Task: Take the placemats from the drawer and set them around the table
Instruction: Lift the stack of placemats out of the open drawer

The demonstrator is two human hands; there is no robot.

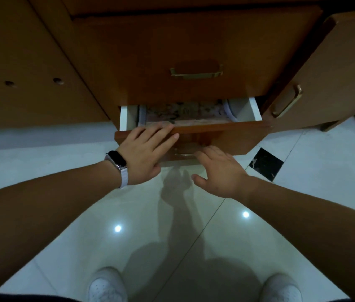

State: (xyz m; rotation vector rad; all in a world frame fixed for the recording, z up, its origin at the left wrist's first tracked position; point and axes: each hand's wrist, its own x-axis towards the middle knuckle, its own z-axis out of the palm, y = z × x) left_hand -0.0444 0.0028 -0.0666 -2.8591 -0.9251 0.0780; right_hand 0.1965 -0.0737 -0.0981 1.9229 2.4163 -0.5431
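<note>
While the brown wooden drawer (226, 136) sits partly pulled out, flat, mottled placemats (185, 113) lie inside between its white side walls. The left hand (146, 151) rests on the drawer's front edge, fingers straight, holding nothing. The right hand (222, 171) is loosely spread, fingertips beside the brass handle (183, 153), gripping nothing.

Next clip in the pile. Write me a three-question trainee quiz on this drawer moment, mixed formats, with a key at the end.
1. True or false: the lower drawer is fully shut.
2. The left hand rests its fingers on: A the lower drawer's top edge; B the upper drawer's handle; C the floor.
3. Fill in: the patterned placemats lie inside the ____ drawer.
Key: 1 false; 2 A; 3 lower.
</note>
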